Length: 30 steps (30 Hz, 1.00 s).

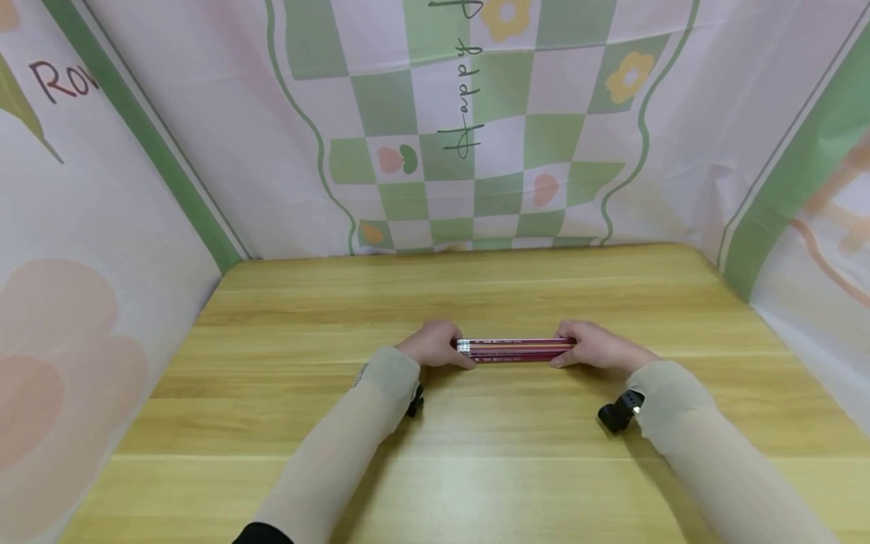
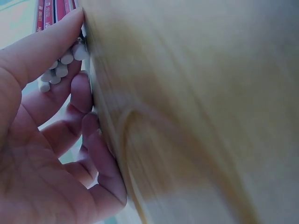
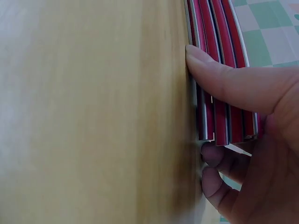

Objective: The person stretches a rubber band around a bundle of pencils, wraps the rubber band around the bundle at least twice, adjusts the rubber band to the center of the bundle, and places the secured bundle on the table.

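Note:
A bundle of dark red pencils [image 1: 516,350] lies crosswise between the two hands, low over the wooden table. My left hand [image 1: 435,345] grips the end with white erasers [image 2: 60,67], thumb on the near side and fingers curled behind. At the other end my right hand [image 1: 598,347] pinches the pencils; in the right wrist view its thumb lies across the red and silver shafts [image 3: 224,42] near their flat, unsharpened ends. Several pencils sit side by side, some stacked. Whether the bundle touches the table is hard to tell.
The wooden table [image 1: 476,431] spreads around both hands. A printed cloth with green checks [image 1: 503,196] hangs behind its far edge, and more cloth hangs at the left [image 1: 81,340] and right sides. A small black camera [image 1: 620,412] is strapped to the right wrist.

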Each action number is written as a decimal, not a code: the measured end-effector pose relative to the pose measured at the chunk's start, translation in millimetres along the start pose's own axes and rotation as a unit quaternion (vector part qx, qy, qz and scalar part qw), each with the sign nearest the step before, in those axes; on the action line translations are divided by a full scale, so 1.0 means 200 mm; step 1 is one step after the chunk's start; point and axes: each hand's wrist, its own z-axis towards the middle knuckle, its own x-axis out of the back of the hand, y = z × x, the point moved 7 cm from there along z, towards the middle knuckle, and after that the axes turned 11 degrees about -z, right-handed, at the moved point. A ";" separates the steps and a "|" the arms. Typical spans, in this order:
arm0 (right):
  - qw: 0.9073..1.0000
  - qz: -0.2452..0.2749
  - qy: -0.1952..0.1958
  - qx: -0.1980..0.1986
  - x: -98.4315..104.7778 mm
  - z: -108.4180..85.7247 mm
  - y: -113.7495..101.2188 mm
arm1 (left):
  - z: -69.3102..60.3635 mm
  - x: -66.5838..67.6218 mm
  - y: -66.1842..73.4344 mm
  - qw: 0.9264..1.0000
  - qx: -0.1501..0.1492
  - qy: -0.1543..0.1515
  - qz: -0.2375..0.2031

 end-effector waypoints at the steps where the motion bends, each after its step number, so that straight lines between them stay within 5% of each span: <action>1: 1.000 -0.001 0.001 -0.002 0.00 0.00 0.00 | 0.00 0.00 0.00 1.000 0.000 -0.001 -0.001; 7: 1.000 0.020 0.003 -0.012 0.02 -0.02 -0.01 | 0.00 0.01 -0.01 0.999 0.000 0.001 -0.040; 14: 0.983 0.178 0.005 -0.036 0.04 -0.04 0.02 | -0.02 0.06 0.01 0.990 -0.021 0.021 -0.135; 19: 0.958 0.281 0.034 -0.037 0.06 -0.05 0.02 | -0.03 0.08 0.00 0.971 -0.030 0.034 -0.234; 24: 0.934 0.351 0.055 -0.026 0.06 -0.06 0.02 | -0.03 0.09 0.00 0.937 -0.038 0.054 -0.343; 30: 0.887 0.458 0.052 0.018 0.05 -0.08 -0.01 | -0.05 0.08 0.00 0.910 -0.037 0.070 -0.408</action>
